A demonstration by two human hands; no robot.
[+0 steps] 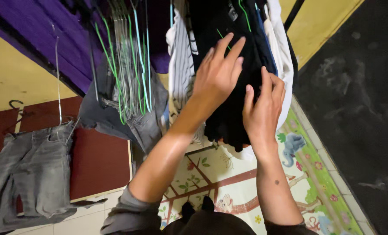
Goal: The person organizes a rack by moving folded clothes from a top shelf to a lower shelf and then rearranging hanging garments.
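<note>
Both hands up among hanging clothes, seen from the head camera looking along the arms. Left hand (218, 72) laid flat on the black garment (233, 104), fingers (229, 48) spread wide and straight, holding nothing, only pressing the cloth. Right hand (261, 111) just beside it, on the same dark cloth, fingers (268, 85) narrow and a little bent against the fabric; cannot tell whether any fold is pinched, since the fingertips sink into the black. Black garment hanging in a tight row between a striped white shirt (181, 65) and a white garment (281, 48), above a colourful floor mat with animals (298, 174). Long axis of the garment along the hang, from the hangers at the top of the view down to the loose hem near the wrists; hem end pointing to the floor. To do this well, probably best to keep the flat left hand as a steady support and to part the layers with the right, moving along the hang and not across, so neighbouring pieces do not slide off. To the left, a bunch of empty green and blue wire hangers (128, 65), and grey jeans (33, 169) hanging well apart from the hands.
</note>
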